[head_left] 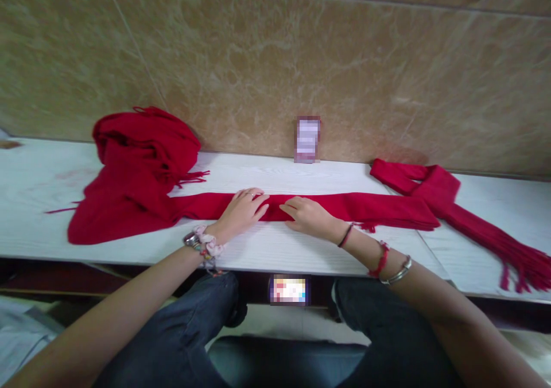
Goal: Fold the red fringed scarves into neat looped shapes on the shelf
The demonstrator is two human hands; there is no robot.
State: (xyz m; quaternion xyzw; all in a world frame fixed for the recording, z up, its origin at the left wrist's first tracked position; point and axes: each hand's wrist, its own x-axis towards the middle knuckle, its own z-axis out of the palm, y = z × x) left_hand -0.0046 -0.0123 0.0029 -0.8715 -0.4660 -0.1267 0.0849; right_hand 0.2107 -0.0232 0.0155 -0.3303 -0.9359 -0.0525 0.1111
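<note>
A red scarf [370,207] lies stretched across the white table as a long folded strip, with short fringe showing under its lower edge. My left hand [243,213] rests on the strip, fingers extended and palm down. My right hand [309,216] touches the strip a little to the right, its fingers slightly bent but not closed on the cloth. At its left end the strip meets a loose heap of red fabric [142,170] with fringe sticking out. Beyond the right end lies another red folded scarf [434,187], its fringe trailing toward the lower right.
The white tabletop [249,247] ends in a front edge just before my knees. A tan marbled wall [258,72] runs along the back, with a blurred upright phone-like object [307,140] against it. Another blurred bright rectangle [288,290] shows below the table edge.
</note>
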